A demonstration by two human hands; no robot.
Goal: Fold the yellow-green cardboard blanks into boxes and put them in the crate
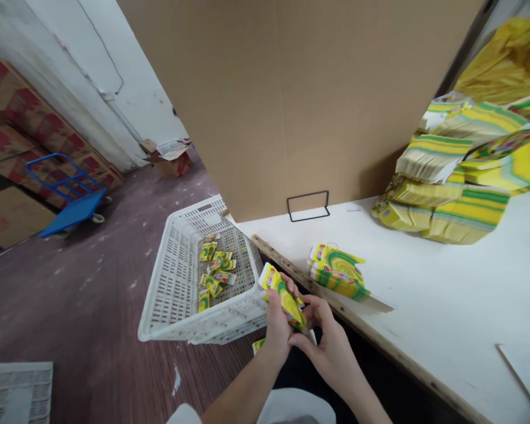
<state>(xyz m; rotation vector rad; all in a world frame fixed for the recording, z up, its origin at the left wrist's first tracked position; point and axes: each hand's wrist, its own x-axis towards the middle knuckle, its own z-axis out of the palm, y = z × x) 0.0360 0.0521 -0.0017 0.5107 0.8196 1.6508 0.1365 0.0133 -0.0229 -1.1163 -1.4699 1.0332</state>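
While pinching the yellow-green carton (285, 296) between curled fingers of left hand (277, 327) and right hand (325, 333), just right of the white basket's (168, 282) near corner, treat folding as the likely current step; next, clear the rim leftward.

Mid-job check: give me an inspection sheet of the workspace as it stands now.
Surface: white table, wooden front edge.
Job's things: yellow-green carton in hand; flat stack on the table; folded cartons in the white basket.
Clutter: big piles of flat cartons, back right.
Hands: left hand and right hand both grip the carton with their fingers.
Cables: thin line on the far wall, possibly a cable.
Surroundings: cardboard partition, blue trolley, stacked boxes.
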